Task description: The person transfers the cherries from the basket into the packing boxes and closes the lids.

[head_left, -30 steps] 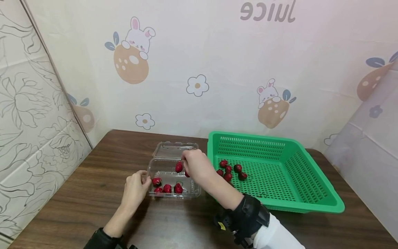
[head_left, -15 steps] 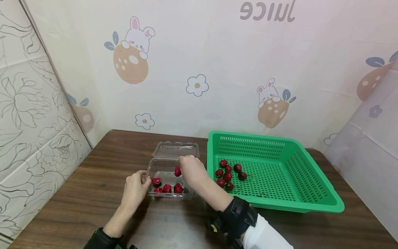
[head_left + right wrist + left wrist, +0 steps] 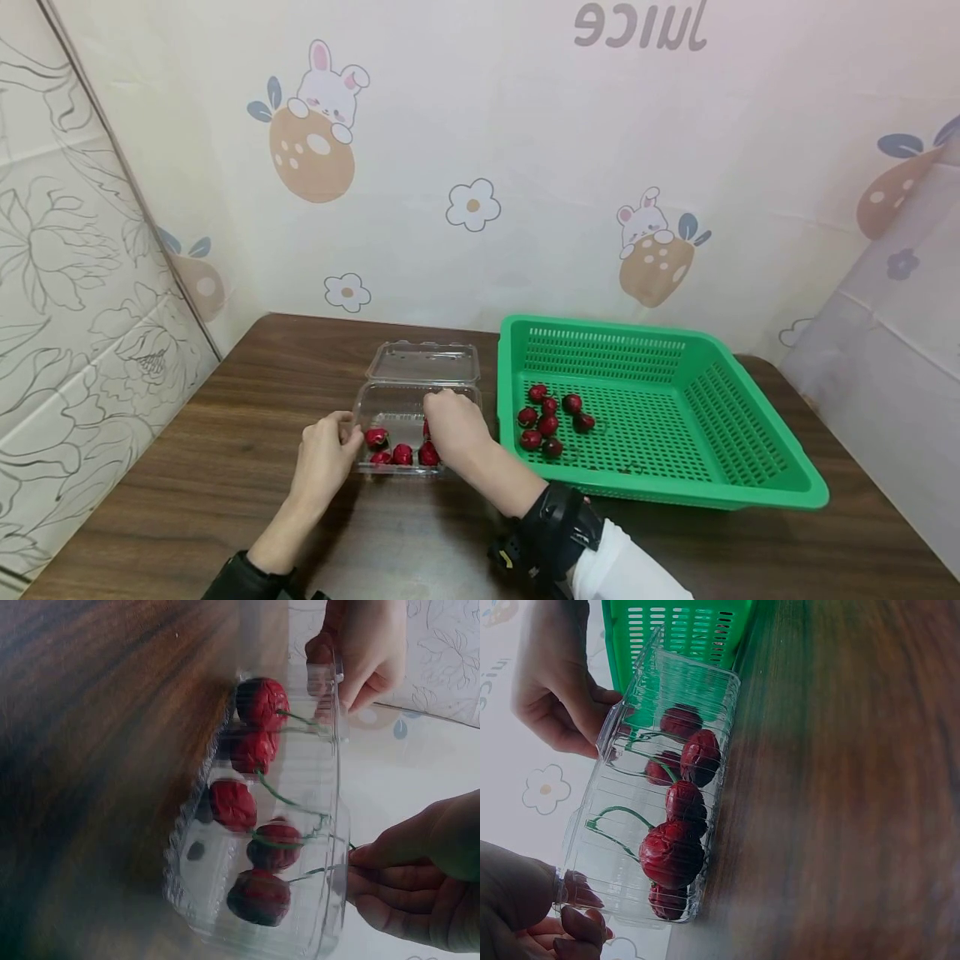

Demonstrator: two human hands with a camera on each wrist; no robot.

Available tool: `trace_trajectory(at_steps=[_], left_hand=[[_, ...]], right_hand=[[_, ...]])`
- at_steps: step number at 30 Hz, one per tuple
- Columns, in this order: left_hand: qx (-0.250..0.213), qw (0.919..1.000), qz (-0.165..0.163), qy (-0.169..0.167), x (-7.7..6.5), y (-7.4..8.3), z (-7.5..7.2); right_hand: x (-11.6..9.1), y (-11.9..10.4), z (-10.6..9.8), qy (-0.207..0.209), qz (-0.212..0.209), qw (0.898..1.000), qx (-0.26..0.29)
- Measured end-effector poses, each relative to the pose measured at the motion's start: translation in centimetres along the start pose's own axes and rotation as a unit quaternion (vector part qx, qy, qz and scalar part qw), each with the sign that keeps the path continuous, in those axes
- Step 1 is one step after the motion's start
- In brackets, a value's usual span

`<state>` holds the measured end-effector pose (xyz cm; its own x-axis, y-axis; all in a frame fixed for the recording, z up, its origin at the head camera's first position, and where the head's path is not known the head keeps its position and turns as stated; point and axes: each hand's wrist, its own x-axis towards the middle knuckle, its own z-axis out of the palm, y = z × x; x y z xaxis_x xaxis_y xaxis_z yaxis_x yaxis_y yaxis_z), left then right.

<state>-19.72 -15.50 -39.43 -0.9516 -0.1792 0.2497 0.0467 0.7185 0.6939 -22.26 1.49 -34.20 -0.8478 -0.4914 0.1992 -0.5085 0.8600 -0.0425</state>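
My left hand [image 3: 324,454] grips the left rim of an open, clear plastic clamshell box [image 3: 386,396], thumb and fingers on either side of the wall. Red cherries [image 3: 402,454] with green stems lie inside along its near side. My right hand [image 3: 461,429] is over the box's right part, its fingertips hidden in the head view. The right wrist view shows that hand pinching a green stem [image 3: 307,874] at the rim, with a dark red cherry [image 3: 259,896] below it inside the box. Whether a second cherry hangs from the same stem is hard to tell.
A green plastic basket [image 3: 750,492] stands right of the box, with several cherries [image 3: 548,425] at its left end. The clear lid [image 3: 423,362] is folded back behind the box. A patterned curtain [image 3: 480,275] rises behind the brown wooden table [image 3: 300,358].
My right hand has moved left and down with the cherries, lowering them from above the box into it. My left hand has stayed on the rim.
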Motion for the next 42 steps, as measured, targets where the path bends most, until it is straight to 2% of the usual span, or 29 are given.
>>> trace_trajectory(at_steps=[24, 29, 32, 42], left_hand=[[0.007, 0.9999, 0.008, 0.008, 0.0, -0.1, 0.1], [0.007, 0.9999, 0.006, 0.007, 0.0, -0.1, 0.0], [0.005, 1.0, 0.003, 0.003, 0.0, 0.0, 0.0], [0.006, 1.0, 0.001, 0.001, 0.1, 0.0, 0.0]], right_hand=[[-0.7, -1.0, 1.4, -0.017, -0.005, 1.0, -0.018], [-0.8, -1.2, 1.5, -0.008, -0.013, 0.999, -0.042], [-0.9, -1.1, 1.6, -0.005, -0.015, 0.999, -0.038], [-1.1, -1.1, 1.0, 0.0, -0.026, 0.999, -0.033]])
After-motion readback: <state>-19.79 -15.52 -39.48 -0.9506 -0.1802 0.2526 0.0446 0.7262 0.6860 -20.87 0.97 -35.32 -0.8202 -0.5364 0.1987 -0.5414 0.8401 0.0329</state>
